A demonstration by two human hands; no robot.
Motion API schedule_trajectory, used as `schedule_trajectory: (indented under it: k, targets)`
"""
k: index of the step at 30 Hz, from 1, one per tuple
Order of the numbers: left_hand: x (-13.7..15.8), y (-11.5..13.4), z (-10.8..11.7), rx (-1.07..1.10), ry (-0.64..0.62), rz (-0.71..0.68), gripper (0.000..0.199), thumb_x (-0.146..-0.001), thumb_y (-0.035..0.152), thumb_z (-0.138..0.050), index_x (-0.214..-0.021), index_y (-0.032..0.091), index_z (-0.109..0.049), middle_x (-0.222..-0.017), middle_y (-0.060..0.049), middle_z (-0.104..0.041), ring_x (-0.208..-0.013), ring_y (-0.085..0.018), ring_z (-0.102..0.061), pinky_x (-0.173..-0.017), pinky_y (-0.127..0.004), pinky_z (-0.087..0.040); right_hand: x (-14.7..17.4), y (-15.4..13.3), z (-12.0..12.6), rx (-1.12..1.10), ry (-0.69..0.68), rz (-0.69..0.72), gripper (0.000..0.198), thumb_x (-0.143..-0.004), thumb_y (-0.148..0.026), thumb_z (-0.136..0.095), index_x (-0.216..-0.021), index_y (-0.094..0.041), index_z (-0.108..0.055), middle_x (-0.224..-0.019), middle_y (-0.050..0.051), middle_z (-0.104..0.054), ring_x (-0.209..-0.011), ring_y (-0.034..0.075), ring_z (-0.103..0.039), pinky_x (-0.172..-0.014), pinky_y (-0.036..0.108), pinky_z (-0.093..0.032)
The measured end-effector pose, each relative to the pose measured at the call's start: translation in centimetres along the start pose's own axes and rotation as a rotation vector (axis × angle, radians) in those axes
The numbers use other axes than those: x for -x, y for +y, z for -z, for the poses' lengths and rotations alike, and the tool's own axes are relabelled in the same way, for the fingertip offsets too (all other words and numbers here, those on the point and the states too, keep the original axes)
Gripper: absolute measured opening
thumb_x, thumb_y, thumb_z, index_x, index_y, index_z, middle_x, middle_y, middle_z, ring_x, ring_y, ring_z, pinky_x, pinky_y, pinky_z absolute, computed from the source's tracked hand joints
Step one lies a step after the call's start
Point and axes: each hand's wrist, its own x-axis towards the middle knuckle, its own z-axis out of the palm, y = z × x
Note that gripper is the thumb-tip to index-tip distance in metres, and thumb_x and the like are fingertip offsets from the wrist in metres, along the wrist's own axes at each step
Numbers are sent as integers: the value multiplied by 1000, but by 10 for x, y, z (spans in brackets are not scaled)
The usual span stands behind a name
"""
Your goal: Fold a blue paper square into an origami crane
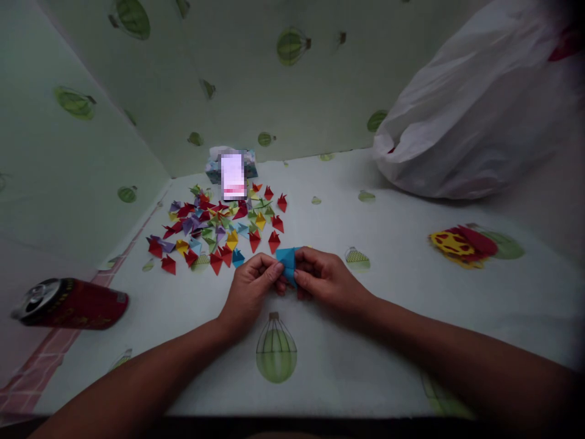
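A small blue piece of folded paper [286, 258] is held up between both hands, above the middle of the table. My left hand [256, 280] pinches its left side, thumb in front. On the right side, the thumb and fingers of my right hand [323, 277] grip it too; some fingertips are hidden behind the paper. Just beyond my left hand lies a spread of many small folded paper shapes [214, 225] in red, yellow, green, purple and blue. A blue one [238, 258] is closest to my left hand.
A red drink can [77, 303] stands at the left. Behind the paper shapes are a tissue box [250, 164] and a blurred-out phone-like screen [233, 174]. A large white plastic bag [457, 122] fills the back right, with red and yellow cut pieces [461, 244] in front of it.
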Motion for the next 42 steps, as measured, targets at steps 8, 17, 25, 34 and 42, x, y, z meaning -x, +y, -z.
schedule_trajectory:
  k: [8, 17, 25, 34, 42]
  targets:
    - [2, 0, 1, -48, -96, -7, 21, -87, 33, -68, -76, 15, -61, -63, 2, -66, -60, -10, -60, -63, -21, -47, -1, -2, -1, -39, 29, -48, 10, -83, -24, -58, -76, -17, -59, -70, 3, -65, -57, 13, -56, -51, 25, -47]
    - [1, 0, 1, -11, -124, 26, 21, -85, 33, -70, -87, 16, -58, -67, 3, -64, -60, -10, -61, -63, -23, -49, 0, 5, 1, 244, 90, 192, 11, -81, -11, -51, -77, -17, -59, -70, 0, -62, -59, 11, -53, -54, 22, -41]
    - [9, 0, -6, -91, -95, -163, 25, -80, 27, -75, -94, 18, -56, -88, 1, -62, -76, -10, -64, -72, -23, -53, 6, 3, -5, 595, 274, 451, 11, -78, -6, -53, -79, -17, -53, -64, -4, -52, -53, 9, -47, -53, 20, -37]
    - [13, -3, -6, -296, -69, -312, 20, -87, 25, -67, -101, 19, -54, -96, -3, -64, -78, -12, -67, -74, -25, -57, 8, 7, -7, 753, 307, 558, 14, -79, -6, -51, -82, -20, -48, -66, -3, -53, -55, 10, -47, -53, 22, -35]
    - [12, -6, -4, -515, -32, -584, 20, -84, 8, -57, -100, 20, -53, -102, -5, -65, -86, -14, -66, -80, -29, -58, 8, 4, -10, 573, 294, 416, 20, -78, -4, -50, -89, -21, -50, -70, -4, -53, -56, 9, -48, -52, 20, -38]
